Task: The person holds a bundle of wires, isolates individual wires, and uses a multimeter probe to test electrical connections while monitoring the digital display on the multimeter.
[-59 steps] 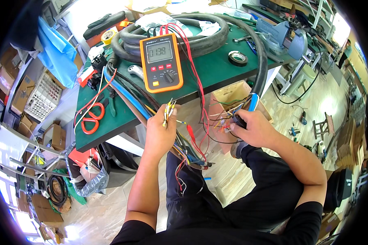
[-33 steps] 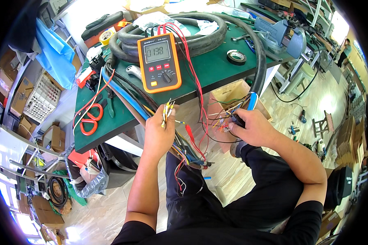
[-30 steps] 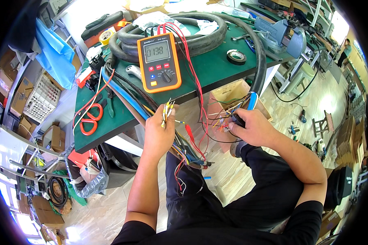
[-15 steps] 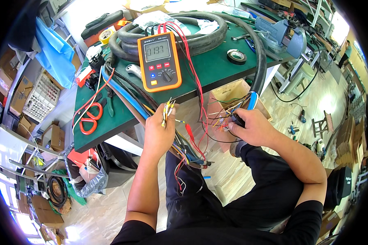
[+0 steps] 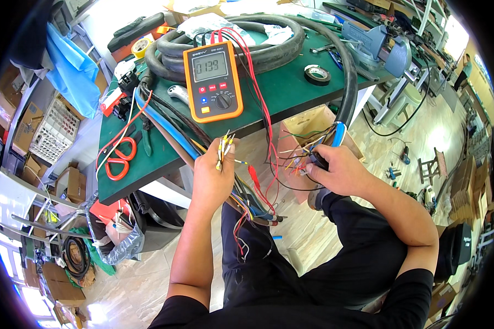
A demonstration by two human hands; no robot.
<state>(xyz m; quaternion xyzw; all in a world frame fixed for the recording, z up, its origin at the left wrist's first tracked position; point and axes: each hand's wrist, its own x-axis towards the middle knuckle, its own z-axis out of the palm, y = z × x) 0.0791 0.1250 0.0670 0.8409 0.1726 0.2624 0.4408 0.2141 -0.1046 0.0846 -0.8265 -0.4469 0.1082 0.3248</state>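
Observation:
My left hand (image 5: 211, 172) is closed, pinching a bunch of thin wires (image 5: 223, 151) with yellow and white tips that stick up past the fingers. Just right of it, a red alligator clip (image 5: 253, 174) hangs on a wire with a yellow end. My right hand (image 5: 337, 171) is closed on a black test clip (image 5: 319, 160), beside the fanned-out, multicoloured wires (image 5: 303, 143) of a thick black cable (image 5: 347, 104). Fingers hide the clip's jaws. An orange meter (image 5: 213, 82) with a lit display stands on the green bench, red and black leads (image 5: 264, 107) running from its top.
Behind the meter lies a coil of thick cable (image 5: 280, 52). Red-handled scissors (image 5: 121, 159), black tape (image 5: 317, 75) and a blue vise (image 5: 368, 44) are on the green bench (image 5: 280, 98). Below it is a wooden box (image 5: 313, 120). A lined bin (image 5: 118, 244) stands at left.
The digits on the meter's display have changed. Both hands keep their grip and place; the view has shifted very slightly.

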